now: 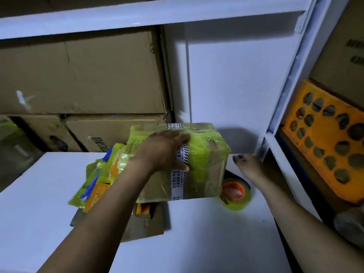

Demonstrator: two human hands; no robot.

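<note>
A cardboard box [204,160] wrapped in yellow-green tape, with a black-and-white printed strip across it, lies tilted on a pile of flattened yellow, blue and orange packages [98,180]. My left hand [165,150] lies spread over the box, fingers along its top and thumb down the front face. My right hand [247,164] reaches in just right of the box with its fingers extended and holds nothing. Whether it touches the box I cannot tell. A roll of yellow tape with an orange core [235,192] lies under the box's right corner.
Everything sits on a white shelf board [197,233]. Big cardboard cartons [78,75] fill the back left. A white upright [279,123] divides off the right bay, which holds an orange perforated crate [327,138]. Another white shelf [137,14] runs overhead.
</note>
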